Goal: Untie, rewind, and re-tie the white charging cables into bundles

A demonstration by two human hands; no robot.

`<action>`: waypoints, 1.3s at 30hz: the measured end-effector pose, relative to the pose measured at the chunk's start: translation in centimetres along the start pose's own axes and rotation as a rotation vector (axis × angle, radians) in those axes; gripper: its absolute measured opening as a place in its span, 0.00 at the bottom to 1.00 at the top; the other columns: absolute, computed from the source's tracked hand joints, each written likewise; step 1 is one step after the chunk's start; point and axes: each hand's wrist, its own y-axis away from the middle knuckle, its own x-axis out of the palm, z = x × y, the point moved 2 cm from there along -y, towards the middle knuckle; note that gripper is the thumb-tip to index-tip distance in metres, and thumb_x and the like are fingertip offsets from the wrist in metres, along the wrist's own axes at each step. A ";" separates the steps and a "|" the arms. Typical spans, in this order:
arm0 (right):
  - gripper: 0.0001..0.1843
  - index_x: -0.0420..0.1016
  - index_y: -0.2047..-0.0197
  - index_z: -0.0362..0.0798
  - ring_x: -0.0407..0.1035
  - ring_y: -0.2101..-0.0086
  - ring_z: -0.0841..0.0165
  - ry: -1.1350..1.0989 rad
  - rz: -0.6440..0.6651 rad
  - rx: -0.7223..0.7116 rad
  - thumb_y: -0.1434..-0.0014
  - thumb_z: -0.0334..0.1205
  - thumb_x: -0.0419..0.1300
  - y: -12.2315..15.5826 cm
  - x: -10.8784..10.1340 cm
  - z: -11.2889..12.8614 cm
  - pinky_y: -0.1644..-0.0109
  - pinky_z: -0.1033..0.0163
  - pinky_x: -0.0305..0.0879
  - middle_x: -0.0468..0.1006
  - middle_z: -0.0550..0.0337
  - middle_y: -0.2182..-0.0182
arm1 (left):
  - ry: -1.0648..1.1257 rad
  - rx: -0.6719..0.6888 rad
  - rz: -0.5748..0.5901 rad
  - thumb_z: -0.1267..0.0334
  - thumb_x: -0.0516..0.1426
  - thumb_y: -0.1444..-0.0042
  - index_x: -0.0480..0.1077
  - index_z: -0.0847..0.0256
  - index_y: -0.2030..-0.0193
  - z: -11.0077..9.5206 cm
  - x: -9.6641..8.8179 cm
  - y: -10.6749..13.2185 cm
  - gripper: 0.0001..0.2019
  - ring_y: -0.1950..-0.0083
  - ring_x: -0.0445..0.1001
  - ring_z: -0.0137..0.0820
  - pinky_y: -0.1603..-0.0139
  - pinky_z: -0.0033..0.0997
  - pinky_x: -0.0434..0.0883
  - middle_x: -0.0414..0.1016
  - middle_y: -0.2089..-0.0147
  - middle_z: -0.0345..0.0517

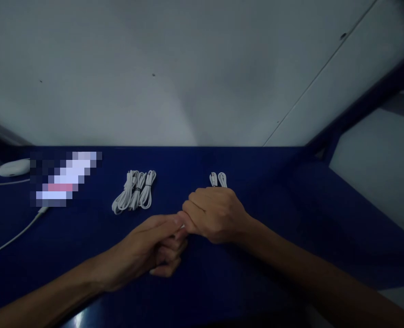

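Note:
My left hand [150, 246] is closed in a pinch, its thumb and fingertips meeting my right hand [217, 214] above the table. A small white sliver shows between the fingertips; the rest is hidden, so its kind cannot be told. The right hand is curled into a fist, and whatever lies inside it is covered. Left of the hands is a group of white cables [133, 191], coiled and tied in bundles. Two more white cable bundles [217, 178] lie just behind the right hand, partly hidden by it.
On the blue table [95, 237], a phone-like object [67, 175] with a bright, pixelated screen has a white cord [24, 232] attached. A white rounded device [13, 167] sits at the far left. A pale wall panel [154, 109] rises behind the table.

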 end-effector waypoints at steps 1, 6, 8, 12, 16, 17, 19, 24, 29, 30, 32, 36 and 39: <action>0.27 0.66 0.77 0.49 0.53 0.79 0.72 0.002 -0.001 -0.010 0.22 0.34 0.53 0.0 0.0 0.0 0.75 0.61 0.48 0.64 0.67 0.81 | -0.006 0.012 0.003 0.45 0.57 0.23 0.64 0.58 0.64 0.1 0.1 0.0 0.22 0.74 0.47 0.25 0.76 0.23 0.54 0.51 0.70 0.32; 0.21 0.71 0.72 0.48 0.57 0.76 0.71 -0.007 0.005 -0.005 0.23 0.36 0.59 0.0 0.1 0.1 0.73 0.62 0.51 0.67 0.66 0.78 | -0.120 0.079 -0.062 0.48 0.56 0.21 0.64 0.58 0.63 0.2 0.0 0.0 0.20 0.73 0.49 0.24 0.76 0.24 0.54 0.53 0.70 0.33; 0.23 0.70 0.74 0.47 0.57 0.76 0.71 -0.023 0.008 0.023 0.24 0.34 0.57 0.1 0.3 0.1 0.73 0.61 0.51 0.67 0.65 0.78 | -0.159 0.084 -0.074 0.48 0.54 0.20 0.64 0.58 0.63 0.1 -0.1 0.0 0.20 0.73 0.50 0.25 0.76 0.24 0.54 0.54 0.70 0.34; 0.27 0.65 0.78 0.49 0.52 0.79 0.72 -0.022 -0.022 0.029 0.23 0.33 0.53 0.1 0.5 0.2 0.75 0.61 0.47 0.64 0.66 0.81 | -0.208 0.093 -0.060 0.48 0.54 0.21 0.64 0.58 0.64 0.1 -0.5 -0.1 0.21 0.72 0.53 0.26 0.75 0.24 0.58 0.56 0.70 0.35; 0.26 0.66 0.77 0.49 0.54 0.79 0.72 -0.024 -0.022 -0.003 0.23 0.32 0.55 0.1 0.4 0.2 0.75 0.61 0.48 0.65 0.66 0.81 | -0.211 0.127 -0.047 0.48 0.55 0.21 0.68 0.58 0.62 0.4 -0.9 -0.3 0.20 0.71 0.58 0.28 0.70 0.28 0.66 0.60 0.69 0.37; 0.26 0.66 0.76 0.48 0.54 0.79 0.72 -0.028 -0.018 -0.007 0.23 0.32 0.55 0.1 0.4 0.2 0.75 0.62 0.49 0.65 0.66 0.81 | -0.221 0.133 -0.046 0.48 0.55 0.21 0.68 0.59 0.63 0.5 -1.0 -0.3 0.20 0.69 0.61 0.29 0.68 0.29 0.69 0.62 0.68 0.38; 0.26 0.66 0.76 0.48 0.55 0.79 0.72 -0.035 -0.011 -0.013 0.22 0.33 0.54 0.1 0.5 0.2 0.75 0.62 0.49 0.65 0.66 0.81 | -0.240 0.134 -0.051 0.49 0.54 0.20 0.70 0.59 0.63 0.7 -1.0 -0.2 0.20 0.67 0.65 0.30 0.65 0.30 0.71 0.65 0.67 0.40; 0.27 0.66 0.77 0.49 0.54 0.79 0.73 -0.043 -0.006 -0.029 0.23 0.31 0.52 0.2 0.6 0.0 0.75 0.62 0.49 0.65 0.66 0.80 | -0.285 0.156 -0.061 0.50 0.51 0.18 0.77 0.60 0.53 0.4 -0.6 0.0 0.20 0.70 0.62 0.29 0.68 0.30 0.70 0.63 0.69 0.38; 0.26 0.66 0.77 0.48 0.55 0.79 0.73 -0.058 0.020 -0.054 0.24 0.31 0.55 0.2 0.4 -0.2 0.76 0.61 0.48 0.65 0.66 0.80 | -0.404 0.106 -0.081 0.46 0.50 0.19 0.74 0.59 0.57 -0.4 -0.1 0.5 0.22 0.67 0.67 0.31 0.65 0.31 0.69 0.67 0.67 0.40; 0.26 0.66 0.77 0.48 0.55 0.79 0.73 -0.066 0.025 -0.056 0.24 0.31 0.56 0.2 0.4 -0.3 0.75 0.61 0.48 0.65 0.66 0.80 | -0.439 0.089 -0.101 0.46 0.50 0.19 0.72 0.59 0.60 -0.5 0.0 0.7 0.22 0.66 0.67 0.31 0.64 0.32 0.70 0.68 0.66 0.41; 0.25 0.65 0.76 0.49 0.55 0.79 0.72 -0.081 0.031 -0.057 0.24 0.32 0.56 0.1 0.3 -0.3 0.75 0.61 0.48 0.65 0.66 0.80 | -0.512 0.062 -0.146 0.44 0.51 0.20 0.70 0.58 0.61 -0.7 0.1 1.0 0.23 0.63 0.68 0.33 0.63 0.32 0.71 0.70 0.64 0.43; 0.24 0.65 0.75 0.49 0.55 0.78 0.72 -0.068 0.043 -0.070 0.23 0.32 0.56 0.0 0.2 -0.4 0.74 0.61 0.48 0.65 0.67 0.79 | -0.529 0.075 -0.173 0.42 0.49 0.20 0.68 0.57 0.62 -0.9 0.8 1.2 0.24 0.66 0.65 0.33 0.67 0.32 0.68 0.69 0.67 0.42; 0.25 0.65 0.76 0.49 0.55 0.78 0.72 -0.057 0.028 -0.068 0.23 0.32 0.57 -0.1 0.0 -0.5 0.74 0.60 0.48 0.65 0.66 0.79 | -0.409 0.101 -0.145 0.42 0.48 0.20 0.63 0.56 0.66 -0.8 1.2 0.8 0.25 0.72 0.57 0.30 0.71 0.32 0.66 0.60 0.71 0.36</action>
